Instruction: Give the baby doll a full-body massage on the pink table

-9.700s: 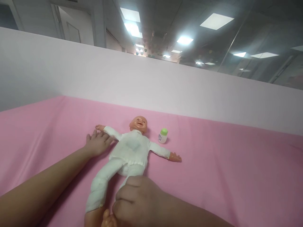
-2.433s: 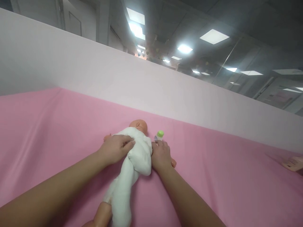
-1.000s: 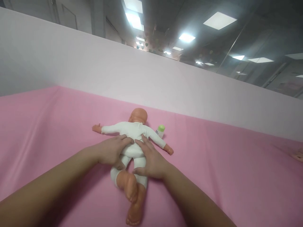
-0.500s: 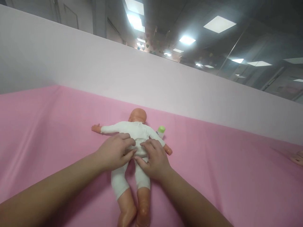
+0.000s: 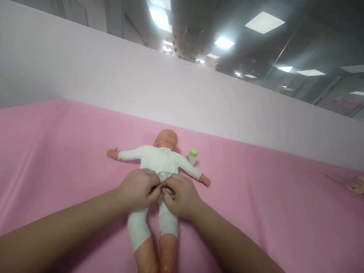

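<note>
- Lying face down on the pink sheet [image 5: 57, 151]: a baby doll [image 5: 159, 161] in a white suit, head toward the far pale partition [image 5: 113, 76], arms spread wide to both sides, bare lower legs running off the near edge of the view.
- Resting on the doll's lower back: left hand [image 5: 139, 191], fingers curled together, tips pinched on the white fabric at the waistline.
- Meeting it from the other side: right hand [image 5: 182, 195], fingers likewise bent and closed on the same fold of cloth, knuckles up, thumb tucked toward the left hand's fingertips.
- Touching or nearly touching at the fingertips, both hands, right over the middle of the doll's waist; exact hold under the fingers hidden, cannot tell how much cloth sits in each pinch.
- Standing upright just beside the doll's head and right shoulder: a small white bottle [image 5: 192, 156] with a green cap, clear of both hands.
- Reaching out flat on the sheet: doll's left-side hand near frame centre-left, doll's other hand just beyond the right hand's knuckles.
- Showing at the far right edge of the sheet, well apart from the doll: part of another person's hand [image 5: 355, 185], blurred and cut off by the frame.
- Glowing above the partition: ceiling light panels [image 5: 264, 23] and glass walls.
</note>
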`<act>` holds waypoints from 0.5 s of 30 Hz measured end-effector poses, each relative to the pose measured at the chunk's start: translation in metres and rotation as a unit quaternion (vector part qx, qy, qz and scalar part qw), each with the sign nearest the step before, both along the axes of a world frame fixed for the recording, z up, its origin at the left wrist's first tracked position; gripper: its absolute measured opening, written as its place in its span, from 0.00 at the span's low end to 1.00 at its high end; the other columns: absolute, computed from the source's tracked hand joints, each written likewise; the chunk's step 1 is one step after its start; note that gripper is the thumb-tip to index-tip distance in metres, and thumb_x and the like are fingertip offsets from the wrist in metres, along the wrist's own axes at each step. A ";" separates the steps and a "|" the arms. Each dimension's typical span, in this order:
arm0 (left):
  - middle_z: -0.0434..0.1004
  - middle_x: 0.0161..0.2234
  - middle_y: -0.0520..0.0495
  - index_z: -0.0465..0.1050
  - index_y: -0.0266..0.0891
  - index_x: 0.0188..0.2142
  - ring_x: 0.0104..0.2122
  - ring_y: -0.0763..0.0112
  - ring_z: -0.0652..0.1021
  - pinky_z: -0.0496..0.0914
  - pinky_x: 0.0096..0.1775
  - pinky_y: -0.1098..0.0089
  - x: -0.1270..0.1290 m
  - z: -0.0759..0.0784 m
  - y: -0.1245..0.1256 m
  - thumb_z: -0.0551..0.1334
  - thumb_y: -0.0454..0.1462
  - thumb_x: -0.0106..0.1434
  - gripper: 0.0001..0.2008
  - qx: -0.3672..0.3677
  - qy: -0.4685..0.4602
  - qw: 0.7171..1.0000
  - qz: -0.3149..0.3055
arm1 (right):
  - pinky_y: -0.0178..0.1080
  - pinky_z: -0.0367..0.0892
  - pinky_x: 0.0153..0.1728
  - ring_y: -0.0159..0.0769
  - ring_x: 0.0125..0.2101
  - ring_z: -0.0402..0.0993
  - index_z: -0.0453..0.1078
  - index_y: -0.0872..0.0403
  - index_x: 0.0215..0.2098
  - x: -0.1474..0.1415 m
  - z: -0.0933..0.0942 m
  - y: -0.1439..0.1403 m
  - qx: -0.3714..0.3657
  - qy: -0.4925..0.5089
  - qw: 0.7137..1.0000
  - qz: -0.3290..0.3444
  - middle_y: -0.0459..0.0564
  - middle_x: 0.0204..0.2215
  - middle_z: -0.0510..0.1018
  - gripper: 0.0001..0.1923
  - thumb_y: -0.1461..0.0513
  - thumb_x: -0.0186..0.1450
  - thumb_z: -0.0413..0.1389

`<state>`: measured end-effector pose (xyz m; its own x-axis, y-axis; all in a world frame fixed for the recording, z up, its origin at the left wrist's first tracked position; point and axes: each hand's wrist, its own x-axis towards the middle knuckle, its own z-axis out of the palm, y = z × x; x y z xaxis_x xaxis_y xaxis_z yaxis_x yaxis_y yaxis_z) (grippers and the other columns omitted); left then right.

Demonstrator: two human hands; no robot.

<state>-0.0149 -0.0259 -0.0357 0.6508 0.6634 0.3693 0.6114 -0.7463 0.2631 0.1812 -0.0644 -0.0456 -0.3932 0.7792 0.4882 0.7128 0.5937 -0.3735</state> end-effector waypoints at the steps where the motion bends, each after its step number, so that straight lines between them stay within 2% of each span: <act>1: 0.74 0.26 0.46 0.75 0.39 0.26 0.28 0.65 0.73 0.64 0.32 0.65 -0.001 -0.001 0.000 0.56 0.38 0.65 0.14 0.027 -0.016 1.000 -0.003 | 0.40 0.66 0.37 0.37 0.33 0.71 0.71 0.52 0.31 0.000 0.000 0.001 0.013 0.014 1.000 -0.004 0.46 0.29 0.75 0.04 0.67 0.61 0.57; 4: 0.73 0.26 0.45 0.77 0.38 0.29 0.29 0.64 0.72 0.65 0.35 0.63 -0.004 0.000 0.000 0.54 0.37 0.66 0.15 0.088 -0.061 0.994 -0.004 | 0.43 0.68 0.42 0.39 0.35 0.72 0.72 0.51 0.31 0.002 0.000 0.004 0.064 0.051 0.996 -0.032 0.48 0.29 0.75 0.04 0.65 0.63 0.57; 6: 0.74 0.29 0.45 0.78 0.38 0.32 0.32 0.63 0.72 0.66 0.37 0.62 -0.003 0.001 0.002 0.55 0.37 0.67 0.14 0.090 -0.071 0.993 -0.007 | 0.45 0.68 0.45 0.42 0.38 0.72 0.74 0.52 0.36 0.003 -0.001 0.006 0.078 0.059 0.994 -0.044 0.50 0.33 0.76 0.04 0.65 0.63 0.58; 9: 0.75 0.32 0.45 0.78 0.39 0.34 0.35 0.61 0.74 0.66 0.38 0.61 0.000 0.000 0.007 0.56 0.37 0.67 0.12 0.015 -0.054 0.998 0.017 | 0.47 0.69 0.46 0.42 0.40 0.73 0.76 0.53 0.41 0.002 -0.005 0.010 0.040 0.036 0.998 -0.035 0.51 0.36 0.78 0.07 0.64 0.64 0.58; 12: 0.77 0.33 0.47 0.79 0.41 0.35 0.36 0.62 0.76 0.66 0.37 0.63 0.003 -0.001 0.011 0.57 0.38 0.66 0.11 -0.067 -0.045 0.996 0.034 | 0.44 0.69 0.43 0.40 0.37 0.73 0.77 0.52 0.38 0.002 -0.006 0.013 -0.014 0.020 0.999 -0.032 0.48 0.33 0.79 0.05 0.65 0.64 0.59; 15: 0.78 0.33 0.48 0.79 0.41 0.34 0.35 0.63 0.76 0.66 0.36 0.63 0.002 0.001 0.009 0.58 0.39 0.66 0.11 -0.089 -0.043 0.995 0.033 | 0.41 0.69 0.39 0.37 0.35 0.74 0.77 0.52 0.36 0.003 -0.004 0.013 -0.041 0.035 0.998 -0.025 0.46 0.31 0.79 0.04 0.65 0.64 0.59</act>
<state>-0.0130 -0.0165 -0.0350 0.5748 0.7635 0.2945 0.6268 -0.6422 0.4413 0.1841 -0.0512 -0.0491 -0.3204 0.8355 0.4464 0.7107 0.5235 -0.4699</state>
